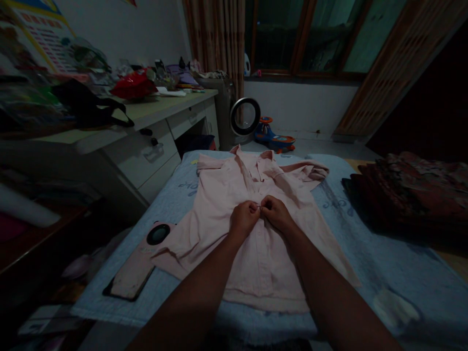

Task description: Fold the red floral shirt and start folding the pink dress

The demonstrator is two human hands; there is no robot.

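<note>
A pale pink button-up shirt (215,195) lies face up on the blue bedspread (340,234), its collar pointing away from me and its short sleeves spread. Down the lower front the placket is closed; near the collar it gapes. My left hand (244,218) pinches the placket at mid-chest with curled fingers. Right beside it, my right hand (276,213) pinches the same strip of fabric, the fingertips of both hands almost meeting. Any button between them is too small to make out.
To the left, a phone in a pink case (133,273) lies by the shirt. Dark folded fabrics (413,195) are stacked at the right. A cluttered desk with drawers (146,156) stands at the left; a blue ride-on toy (272,136) is on the floor beyond.
</note>
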